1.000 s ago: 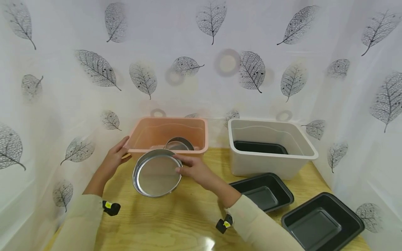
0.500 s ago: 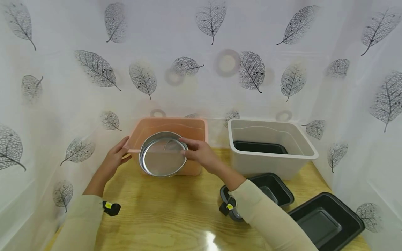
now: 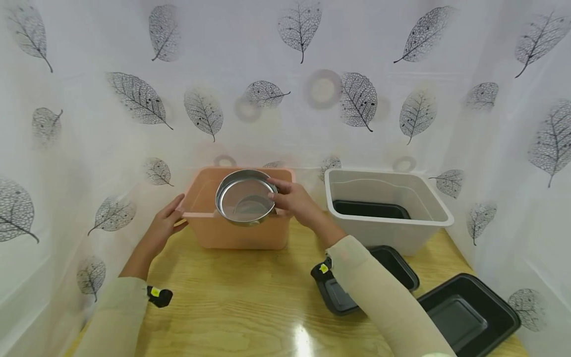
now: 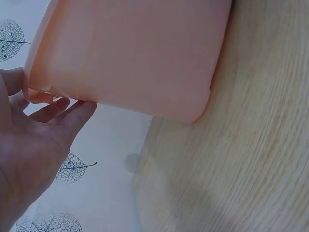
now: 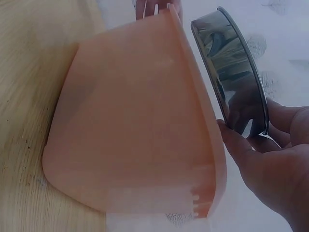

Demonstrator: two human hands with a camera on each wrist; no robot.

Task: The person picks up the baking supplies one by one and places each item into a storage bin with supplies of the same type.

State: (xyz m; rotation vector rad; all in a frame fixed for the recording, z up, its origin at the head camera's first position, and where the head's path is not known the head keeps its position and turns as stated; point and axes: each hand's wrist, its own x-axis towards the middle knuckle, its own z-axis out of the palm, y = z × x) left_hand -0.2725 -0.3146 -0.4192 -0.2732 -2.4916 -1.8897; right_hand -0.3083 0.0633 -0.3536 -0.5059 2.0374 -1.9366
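Note:
My right hand pinches the side of a round metal sieve between thumb and fingers. It is held tilted over the front rim of a peach plastic bin, and its mesh lets the bin rim show through. Behind the mesh, the curved edge of a second round metal piece shows inside the bin. At the bin's left end my left hand grips the rim; in the left wrist view its fingers curl under that rim. The right wrist view shows the sieve's shiny side wall just above the bin's edge.
A white plastic bin stands right of the peach one, with a dark pan inside. Two black rectangular pans lie on the wooden table: one pan partly under my right forearm, another pan further right. A leaf-patterned curtain surrounds the table.
My right hand has carried the sieve up and to the right, from in front of the peach bin to over its front rim. My left hand has stayed on the bin rim.

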